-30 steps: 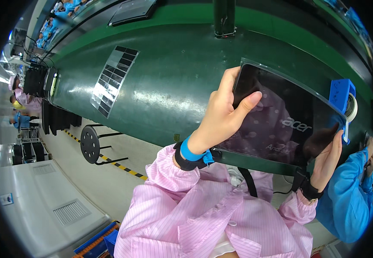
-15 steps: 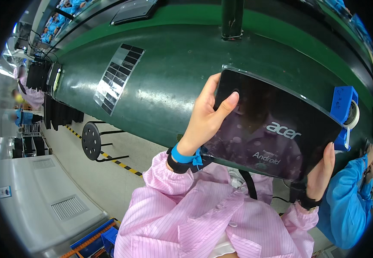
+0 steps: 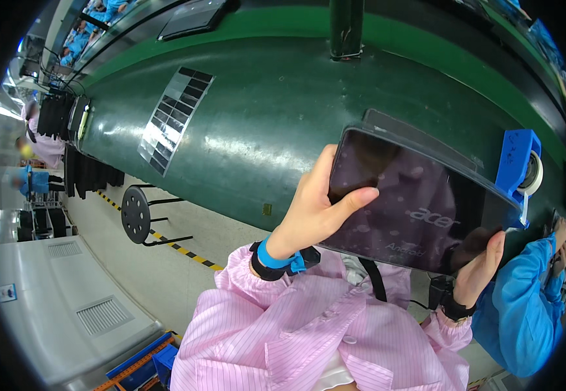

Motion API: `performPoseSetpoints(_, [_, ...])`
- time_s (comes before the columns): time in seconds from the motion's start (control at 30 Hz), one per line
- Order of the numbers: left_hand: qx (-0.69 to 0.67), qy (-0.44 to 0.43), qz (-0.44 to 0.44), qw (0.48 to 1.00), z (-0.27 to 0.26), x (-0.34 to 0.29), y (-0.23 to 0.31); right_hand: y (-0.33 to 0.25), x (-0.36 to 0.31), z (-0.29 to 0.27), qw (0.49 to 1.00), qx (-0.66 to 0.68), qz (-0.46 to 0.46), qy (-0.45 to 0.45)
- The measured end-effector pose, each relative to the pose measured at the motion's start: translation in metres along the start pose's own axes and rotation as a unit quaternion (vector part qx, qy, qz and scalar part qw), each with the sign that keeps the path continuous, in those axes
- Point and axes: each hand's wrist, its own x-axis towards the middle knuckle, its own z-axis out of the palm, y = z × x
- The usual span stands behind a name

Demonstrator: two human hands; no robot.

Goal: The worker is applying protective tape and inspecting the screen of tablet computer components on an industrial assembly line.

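A black tablet is held tilted in front of my chest, between both hands. Pale, faded lettering and several reflected light spots show on its dark screen. My left hand grips its left edge, the thumb lying over the screen and the fingers going behind. At the lower right corner my right hand holds it, with the thumb up along the edge. Beyond the tablet's far edge, a flat dark panel partly shows; the tablet hides the rest.
The green-topped bench carries a sheet of dark rectangular labels and, at right, a blue tape dispenser. A post rises from its back. A black stool stands at left. A co-worker's blue sleeve is close on the right.
The tablet has come down and tilted, and its lettering looks dimmer. The dark panel beyond its far edge has come into sight. Both hands keep their hold.
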Motion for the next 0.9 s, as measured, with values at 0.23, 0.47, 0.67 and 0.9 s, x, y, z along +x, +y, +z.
performPoseSetpoints(0.23, [-0.04, 0.008, 0.138, 0.99, 0.005, 0.018, -0.002, -0.011, 0.027, 0.004, 0.993, 0.034, -0.028, -0.107])
performPoseSetpoints(0.47, [0.048, -0.01, 0.156, 0.987, -0.003, 0.037, -0.011, 0.017, 0.057, -0.005, 0.984, -0.009, -0.144, -0.109])
performPoseSetpoints(0.67, [0.083, -0.003, 0.163, 0.983, 0.001, 0.036, -0.022, 0.006, 0.042, 0.013, 0.992, -0.048, -0.098, -0.06])
performPoseSetpoints(0.9, [0.064, -0.016, 0.169, 0.983, 0.002, 0.042, -0.029, 0.016, 0.057, -0.014, 0.867, -0.423, -0.262, -0.031])
